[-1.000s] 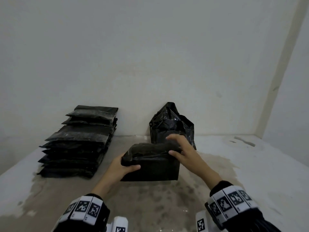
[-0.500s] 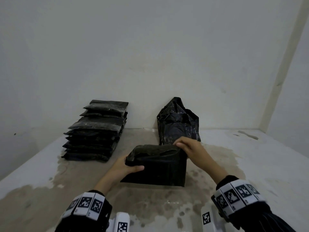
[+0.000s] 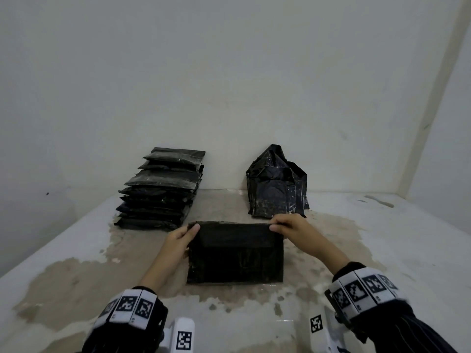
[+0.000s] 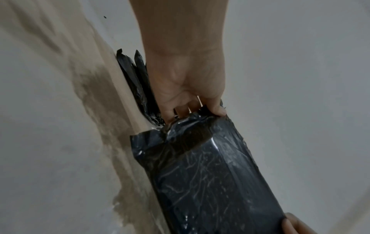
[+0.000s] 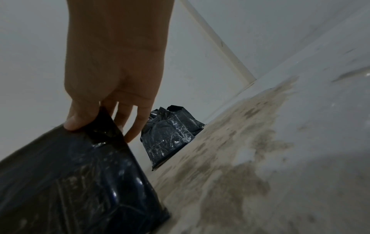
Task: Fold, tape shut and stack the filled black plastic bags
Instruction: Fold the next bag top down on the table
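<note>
A filled black plastic bag stands on its lower edge on the stained floor, its top stretched flat between both hands. My left hand pinches the top left corner; in the left wrist view the left hand has thumb and fingers curled over the crumpled edge of the bag. My right hand pinches the top right corner; in the right wrist view the right hand has its thumb pressed on the bag.
A stack of flat black bags lies at the back left by the wall. Upright unfolded black bags, also the upright bags, lean against the wall behind the held bag. Walls close the back and the right.
Both hands have moved from the bag's sides up to its top corners. The bag's rumpled open top is now pulled taut and flat. The head view has shifted, so the stack sits nearer the middle.
</note>
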